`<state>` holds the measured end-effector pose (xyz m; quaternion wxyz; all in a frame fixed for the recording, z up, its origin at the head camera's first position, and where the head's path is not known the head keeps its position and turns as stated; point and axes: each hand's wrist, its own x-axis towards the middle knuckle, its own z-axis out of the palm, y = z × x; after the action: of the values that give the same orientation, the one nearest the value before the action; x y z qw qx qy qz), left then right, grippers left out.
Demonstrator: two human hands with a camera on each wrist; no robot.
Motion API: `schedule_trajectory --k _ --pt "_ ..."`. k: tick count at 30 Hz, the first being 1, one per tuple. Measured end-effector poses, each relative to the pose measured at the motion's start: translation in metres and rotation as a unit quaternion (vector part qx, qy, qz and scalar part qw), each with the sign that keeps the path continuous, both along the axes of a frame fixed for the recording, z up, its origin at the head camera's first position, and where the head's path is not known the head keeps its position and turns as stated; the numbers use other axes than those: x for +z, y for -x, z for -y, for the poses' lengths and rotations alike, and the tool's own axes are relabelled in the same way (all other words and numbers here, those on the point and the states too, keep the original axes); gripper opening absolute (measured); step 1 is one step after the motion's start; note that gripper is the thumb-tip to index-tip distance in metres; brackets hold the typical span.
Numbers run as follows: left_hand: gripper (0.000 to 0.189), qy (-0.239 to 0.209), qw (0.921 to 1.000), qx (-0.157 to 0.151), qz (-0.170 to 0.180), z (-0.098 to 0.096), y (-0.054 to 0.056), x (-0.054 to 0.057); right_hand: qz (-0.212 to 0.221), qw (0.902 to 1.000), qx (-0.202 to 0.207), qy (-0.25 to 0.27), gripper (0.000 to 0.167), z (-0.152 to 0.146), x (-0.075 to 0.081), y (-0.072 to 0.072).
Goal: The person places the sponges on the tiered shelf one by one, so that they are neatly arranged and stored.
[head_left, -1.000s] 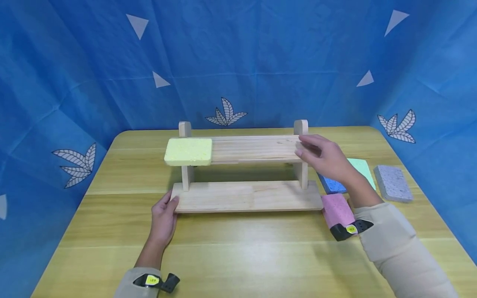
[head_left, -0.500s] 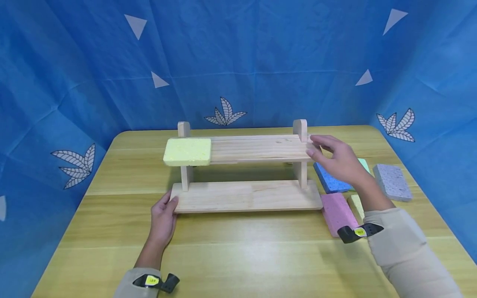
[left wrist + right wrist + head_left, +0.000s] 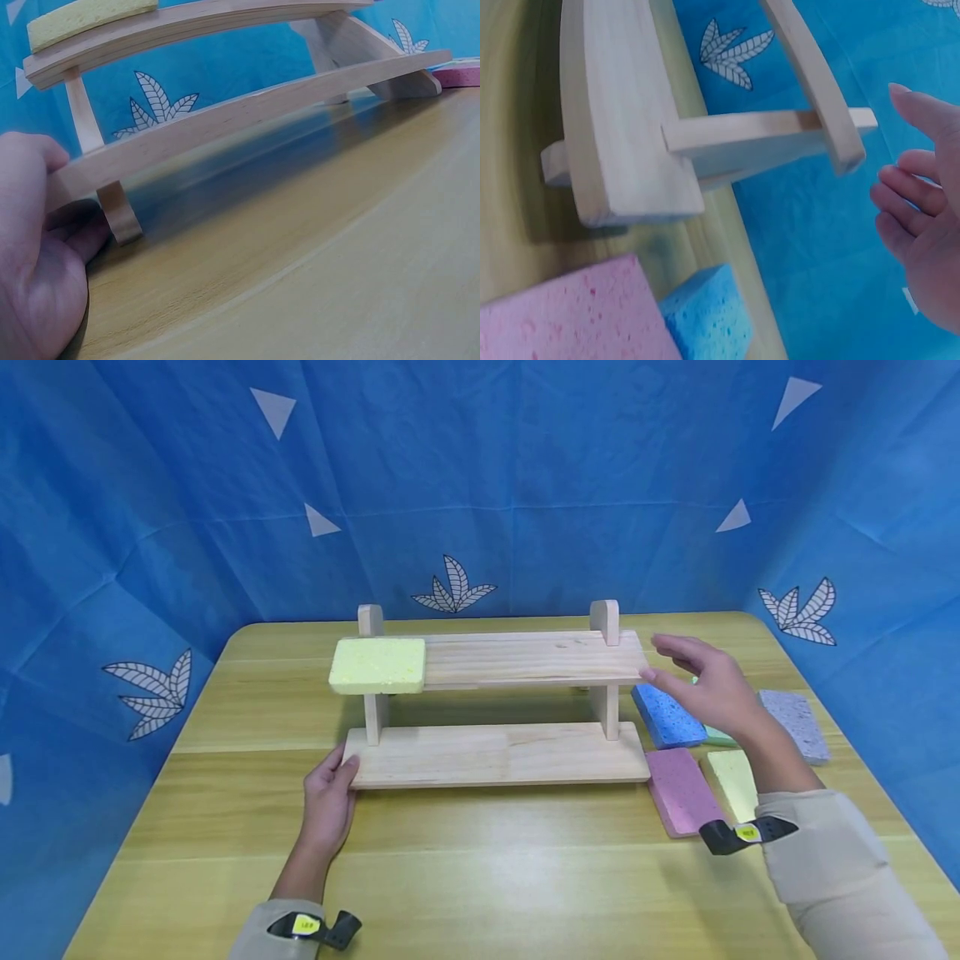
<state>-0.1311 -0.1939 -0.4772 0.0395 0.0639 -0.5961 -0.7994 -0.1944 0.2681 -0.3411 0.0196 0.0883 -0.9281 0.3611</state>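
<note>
The bare left hand (image 3: 330, 793) grips the near left corner of the pale, two-tier wooden rack (image 3: 495, 756), thumb above the lower board and fingers beneath; the left forearm (image 3: 296, 885) rises from the rack's near left. The bare right hand (image 3: 712, 685) hangs just beside the rack's right end, thumb spread from loosely bent fingers, the beige-sleeved right forearm (image 3: 832, 877) slanting in from its near right.

the beige sleeves (image 3: 840, 868) bear black wrist pieces (image 3: 342, 932) with small yellow labels (image 3: 306, 925).

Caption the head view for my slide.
Left hand grips the lower shelf of a wooden rack; empty right hand hovers beside the upper shelf bearing a yellow sponge.
</note>
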Motion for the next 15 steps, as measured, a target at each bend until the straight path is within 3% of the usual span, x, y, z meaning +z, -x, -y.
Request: schedule_trajectory --k 15 --pt "0.05 0.0 1.0 -0.003 0.003 -0.001 -0.001 0.001 0.032 0.9983 -0.047 0.01 0.072 -0.044 -0.015 -0.014"
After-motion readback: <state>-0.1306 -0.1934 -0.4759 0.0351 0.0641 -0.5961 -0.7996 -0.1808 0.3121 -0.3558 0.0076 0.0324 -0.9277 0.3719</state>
